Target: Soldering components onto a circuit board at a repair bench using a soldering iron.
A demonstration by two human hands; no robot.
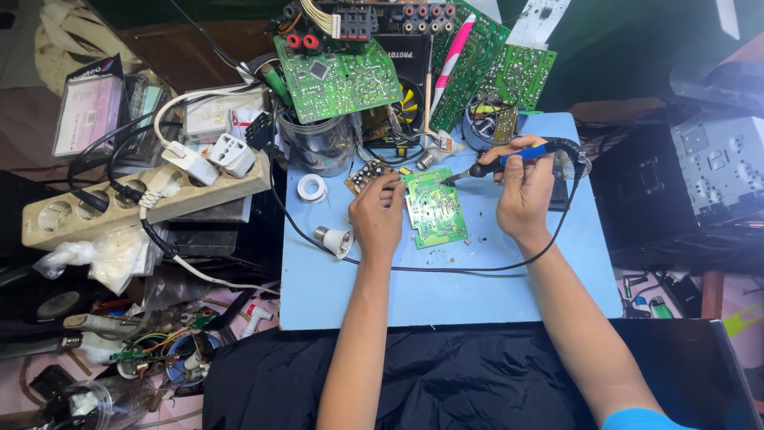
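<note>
Soldering in progress: right hand grips the soldering iron, tip on the green circuit board; left hand steadies it, fingers pressed flat. Next move likely needs steady tip placement.

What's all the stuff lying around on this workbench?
Small circuit board: one, green, middle of the blue work board.
Soldering iron: one, blue and black, tip at the small board.
Large circuit boards: several, green, propped at the back.
Solder roll: one, white, left of the small board.
Bulb base: one, white, blue board's left edge.
Power strip: one, beige, far left.
Left hand: steadies the small board.
Right hand: holds the iron.
</note>
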